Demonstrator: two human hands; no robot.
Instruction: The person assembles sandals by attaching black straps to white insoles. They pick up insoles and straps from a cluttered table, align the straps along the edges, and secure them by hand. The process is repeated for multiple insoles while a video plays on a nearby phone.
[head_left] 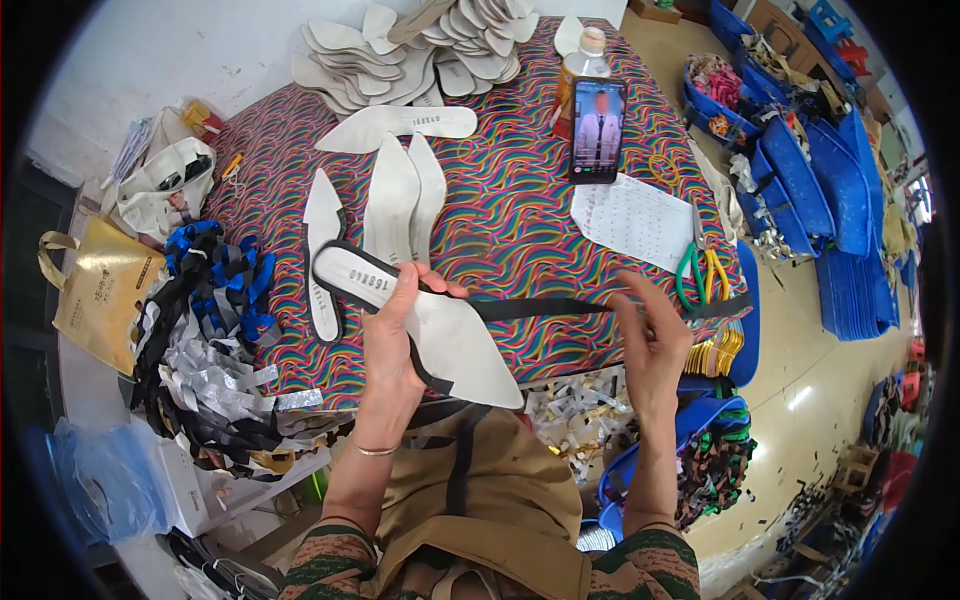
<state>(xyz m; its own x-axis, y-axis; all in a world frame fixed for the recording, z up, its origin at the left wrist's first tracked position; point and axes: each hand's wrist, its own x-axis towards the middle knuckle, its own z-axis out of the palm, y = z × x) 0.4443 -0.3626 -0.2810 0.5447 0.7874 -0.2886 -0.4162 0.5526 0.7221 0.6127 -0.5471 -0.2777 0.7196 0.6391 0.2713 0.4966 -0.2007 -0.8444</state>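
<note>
My left hand (392,335) grips a white pointed shoe insole (462,345), its rounded heel toward the upper left and its point toward me. Black edging tape (545,308) borders the heel and part of one side. From the insole the tape's loose length runs right to my right hand (652,345), whose curled fingers close on it; the tape continues past them to the table's right edge. Left of my left hand lies another insole (323,255) with black edging on its heel. Two overlapping plain insoles (392,200) and a sideways one (400,125) rest farther back.
A pile of insoles (400,60) covers the table's back. Toward the right are a bottle (592,55), a phone (598,130), a paper sheet (630,222) and yellow-and-green-handled scissors (700,275). Tangled strips (205,340) hang at the left edge; blue bins (795,190) stand on the right floor.
</note>
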